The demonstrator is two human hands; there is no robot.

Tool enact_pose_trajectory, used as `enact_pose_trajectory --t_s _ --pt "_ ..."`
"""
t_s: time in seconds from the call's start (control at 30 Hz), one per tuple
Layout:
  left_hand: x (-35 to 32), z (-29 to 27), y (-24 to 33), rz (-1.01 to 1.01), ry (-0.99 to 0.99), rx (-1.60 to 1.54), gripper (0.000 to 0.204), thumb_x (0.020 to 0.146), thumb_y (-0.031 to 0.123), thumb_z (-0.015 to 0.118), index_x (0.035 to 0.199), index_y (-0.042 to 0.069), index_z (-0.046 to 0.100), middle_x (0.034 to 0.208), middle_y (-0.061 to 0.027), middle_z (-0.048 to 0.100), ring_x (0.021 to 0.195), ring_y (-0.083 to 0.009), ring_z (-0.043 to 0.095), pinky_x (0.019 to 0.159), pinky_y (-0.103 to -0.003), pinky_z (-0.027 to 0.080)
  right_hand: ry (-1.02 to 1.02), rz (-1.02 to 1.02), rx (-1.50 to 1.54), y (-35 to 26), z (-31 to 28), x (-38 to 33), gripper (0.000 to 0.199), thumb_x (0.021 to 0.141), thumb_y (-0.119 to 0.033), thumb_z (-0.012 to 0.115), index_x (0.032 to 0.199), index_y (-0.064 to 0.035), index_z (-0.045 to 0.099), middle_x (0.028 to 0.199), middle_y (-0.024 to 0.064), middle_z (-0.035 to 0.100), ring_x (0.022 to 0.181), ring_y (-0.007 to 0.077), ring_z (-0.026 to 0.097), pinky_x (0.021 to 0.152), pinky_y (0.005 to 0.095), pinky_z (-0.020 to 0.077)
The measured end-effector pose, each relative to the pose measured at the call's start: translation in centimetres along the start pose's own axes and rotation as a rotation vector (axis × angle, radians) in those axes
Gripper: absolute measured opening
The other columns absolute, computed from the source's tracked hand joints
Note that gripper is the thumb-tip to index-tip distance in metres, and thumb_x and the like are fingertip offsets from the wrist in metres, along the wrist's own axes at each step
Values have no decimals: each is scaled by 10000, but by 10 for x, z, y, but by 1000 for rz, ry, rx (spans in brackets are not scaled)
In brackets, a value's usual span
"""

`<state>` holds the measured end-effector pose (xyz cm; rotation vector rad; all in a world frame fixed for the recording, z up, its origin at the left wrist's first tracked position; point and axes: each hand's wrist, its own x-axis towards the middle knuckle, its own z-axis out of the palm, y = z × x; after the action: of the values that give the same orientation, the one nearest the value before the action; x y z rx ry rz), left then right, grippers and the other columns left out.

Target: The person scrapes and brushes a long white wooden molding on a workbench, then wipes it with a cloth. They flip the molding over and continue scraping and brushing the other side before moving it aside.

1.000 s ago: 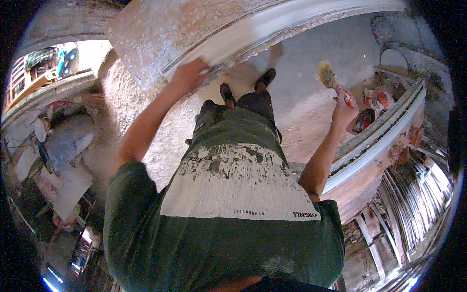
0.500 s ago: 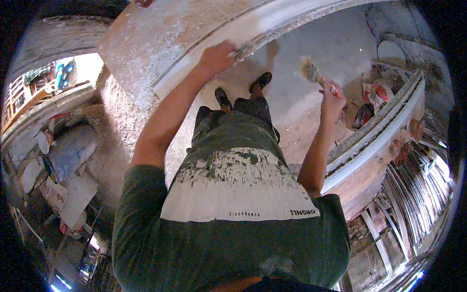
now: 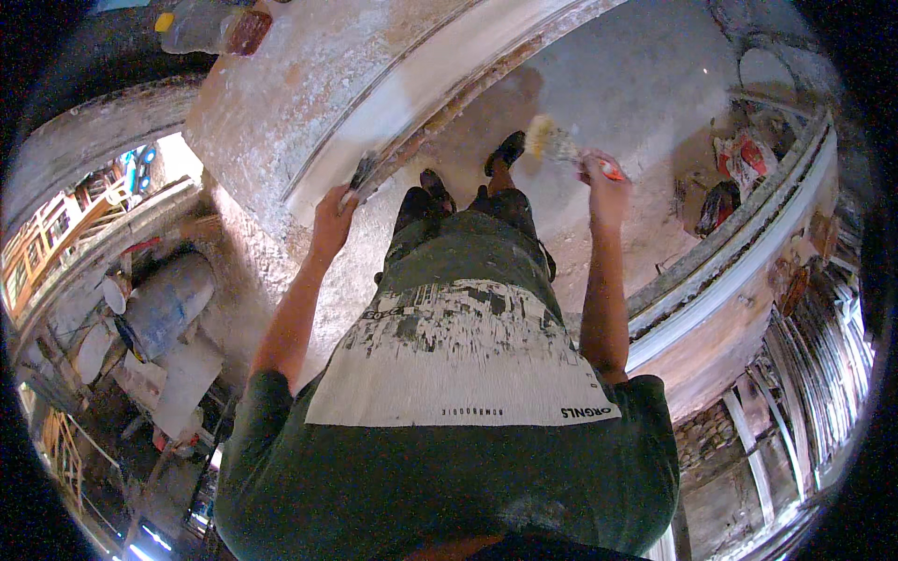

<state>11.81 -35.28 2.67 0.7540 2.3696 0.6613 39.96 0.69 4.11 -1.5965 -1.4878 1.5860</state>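
My left hand [image 3: 333,211] is closed around a small dark tool [image 3: 361,172] whose tip rests on the pale curved moulding [image 3: 393,103] of a plastered wall. My right hand [image 3: 605,185] grips a paintbrush [image 3: 554,143] by its red handle, holding it in the air with the pale bristles pointing left, above my dark shoes [image 3: 506,150]. I stand on a grey concrete floor [image 3: 636,84]. My dark green shirt with a white print fills the lower middle of the view.
A plastic bottle [image 3: 201,26] lies on top of the wall at upper left. Red-and-white bags [image 3: 745,157] sit at the right by a curved ledge [image 3: 748,271]. Far below at left stand a grey barrel [image 3: 170,304], white buckets and wooden scaffolding [image 3: 56,234].
My left hand came off the moulding, drew back toward me and now grips the dark tool. My right hand moved the brush leftward, closer to my feet.
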Motion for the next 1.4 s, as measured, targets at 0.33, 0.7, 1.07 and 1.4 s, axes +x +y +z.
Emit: enact_pose_trajectory --t_s 0.33,0.7,1.07,1.4 --pt "2 15 16 20 59 -69 334 866 260 572 1078 1 576 912 -205 595 872 -357 576 791 -413 443 -337 174 204 0 109 4 215 824 -118 645 948 53 603 843 120 635 712 202 657 603 283 562" --pt "79 63 76 109 46 -28 386 844 289 551 1071 -21 588 1076 -238 581 1025 -406 529 888 -446 423 -139 11 295 4 133 0 168 838 -109 616 889 47 584 799 116 617 655 193 641 587 274 537" --pt "122 93 98 124 53 -10 390 813 331 566 1055 28 605 1030 -232 582 977 -410 534 877 -452 431 -103 48 373 0 127 13 218 845 -111 616 970 54 550 899 146 615 725 236 648 633 332 562" --pt "-122 -56 -91 -137 27 119 303 859 176 567 1118 18 571 1000 -196 580 882 -349 567 782 -382 461 -119 43 270 13 109 8 266 834 -116 632 1020 49 538 933 141 615 742 240 651 645 329 556"
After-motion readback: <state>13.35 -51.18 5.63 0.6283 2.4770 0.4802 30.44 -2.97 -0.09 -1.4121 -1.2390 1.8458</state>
